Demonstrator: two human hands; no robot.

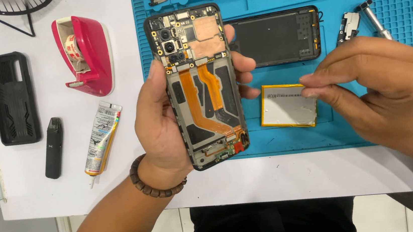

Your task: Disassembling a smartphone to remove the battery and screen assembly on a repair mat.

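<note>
**Opened phone held up, battery pinched beside it**

Nearest, the left hand (167, 130) grips an opened phone (197, 86) from behind and along its edges, thumb on the left side, fingers wrapped round the right. The phone is lifted above the near edge of the blue work mat (290, 143). Its long axis runs near to far, tilted slightly left at the far end, with the camera modules and copper shields far and the small connector board near. The empty bay crossed by orange flex cables faces up.

To the right, the right hand (380, 89) pinches the right edge of a flat, yellow-edged battery (289, 105) over the mat.

To do this well, I judge a steady phone and a level battery matter, keeping clear of the flex cables.

Farther off lies a black back cover (277, 37); at left, a glue tube (101, 137) and a pink tape dispenser (84, 54).
</note>
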